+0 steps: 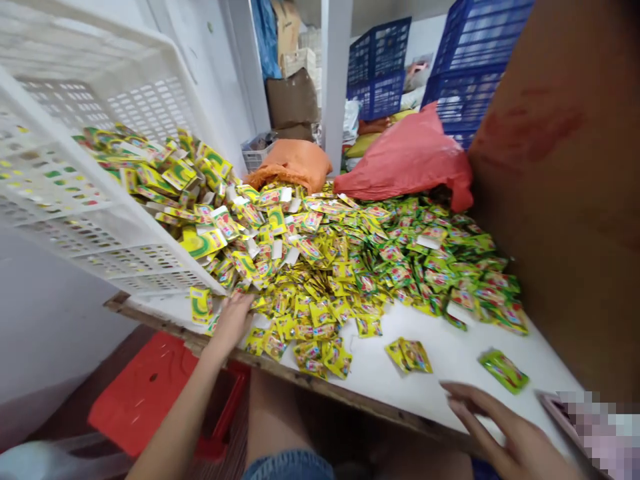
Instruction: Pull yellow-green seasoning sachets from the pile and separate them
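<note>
Our L hand (233, 321) is at the basket (145, 227) edge by the yellow boxes (200, 241); can't tell if it grips anything. Our R hand (500, 427), open w/ fingers bent, is empty over the desk (365, 393), nr green packet (503, 371) & yellow packets (409, 355).

Looks like a packing workshop or storeroom, going by packets (320, 312) and printed cartons (203, 241) heaped on a worktable (367, 363), plus stacked blue crates (377, 73).
</note>
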`<state>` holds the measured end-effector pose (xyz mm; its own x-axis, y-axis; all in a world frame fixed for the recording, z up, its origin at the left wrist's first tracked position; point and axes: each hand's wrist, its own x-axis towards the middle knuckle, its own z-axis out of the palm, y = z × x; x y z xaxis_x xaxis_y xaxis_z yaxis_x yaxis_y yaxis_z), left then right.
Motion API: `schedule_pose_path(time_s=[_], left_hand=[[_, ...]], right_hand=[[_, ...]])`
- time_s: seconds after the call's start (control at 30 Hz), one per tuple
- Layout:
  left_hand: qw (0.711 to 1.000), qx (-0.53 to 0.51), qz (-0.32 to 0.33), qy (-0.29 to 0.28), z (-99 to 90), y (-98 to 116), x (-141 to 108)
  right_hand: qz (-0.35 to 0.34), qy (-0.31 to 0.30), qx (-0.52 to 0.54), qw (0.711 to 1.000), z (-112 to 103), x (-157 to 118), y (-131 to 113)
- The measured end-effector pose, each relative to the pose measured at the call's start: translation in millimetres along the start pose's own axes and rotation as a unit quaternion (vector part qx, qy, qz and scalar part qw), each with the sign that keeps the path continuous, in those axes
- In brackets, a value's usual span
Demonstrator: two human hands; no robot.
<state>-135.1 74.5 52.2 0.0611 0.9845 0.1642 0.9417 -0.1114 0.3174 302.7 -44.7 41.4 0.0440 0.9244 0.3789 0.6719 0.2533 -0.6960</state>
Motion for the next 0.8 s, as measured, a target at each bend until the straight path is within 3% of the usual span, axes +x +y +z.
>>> schedule_pose_path(time_s=[0.03,0.1,0.17,0.23,0.3,0.37,0.43,0.5,0.57,0.6,0.67,0.7,0.73,0.8], left_hand=[[0.999,-0.014,0.02,0.02,-3.8,9.4,-0.8],[0.992,-0.065,0.091,0.062,-8.7,36.4,-7.8],[0.971,-0.132,0.182,0.087,-6.2,71.0,-21.4],[0.94,-0.197,0.272,0.06,4.7,105.7,-37.6],[0.908,-0.291,0.3,0.031,21.1,133.4,-51.6],[0.872,-0.432,0.224,0.058,38.2,151.3,-60.7],[0.802,-0.585,0.095,0.073,52.4,161.7,-64.9],[0.72,-0.694,-0.015,-0.015,61.9,168.2,-66.5],[0.659,-0.732,-0.088,-0.148,66.7,172.2,-67.1],[0.641,-0.735,-0.12,-0.183,67.4,173.3,-67.1],[0.623,-0.74,-0.172,-0.187,66.7,173.2,-66.7],[0.618,-0.743,-0.191,-0.171,65.6,172.2,-66.5],[0.614,-0.744,-0.207,-0.161,64.6,171.1,-66.2],[0.609,-0.743,-0.228,-0.16,63.6,169.8,-66.1]], right_hand=[[0.023,-0.048,0.029,0.998,6.4,6.5,-6.9],[0.116,-0.065,0.14,0.981,31.5,19.8,-28.0],[0.164,-0.109,0.299,0.934,62.2,29.2,-52.9],[0.191,-0.176,0.424,0.867,85.9,32.7,-73.4],[0.19,-0.191,0.488,0.83,97.1,31.2,-85.1],[0.185,-0.175,0.507,0.824,99.4,26.1,-89.5],[0.195,-0.161,0.507,0.824,99.6,18.4,-89.5],[0.196,-0.164,0.49,0.834,99.2,11.3,-83.9],[0.158,-0.173,0.416,0.879,92.0,9.6,-67.0],[0.132,-0.168,0.342,0.915,83.5,12.3,-52.5],[0.091,-0.137,0.103,0.981,55.4,25.0,-11.9],[0.121,-0.097,-0.064,0.986,37.4,33.9,12.2],[0.171,-0.084,-0.236,0.953,18.6,43.4,36.7],[0.224,-0.065,-0.33,0.915,-15.5,60.2,80.2]])
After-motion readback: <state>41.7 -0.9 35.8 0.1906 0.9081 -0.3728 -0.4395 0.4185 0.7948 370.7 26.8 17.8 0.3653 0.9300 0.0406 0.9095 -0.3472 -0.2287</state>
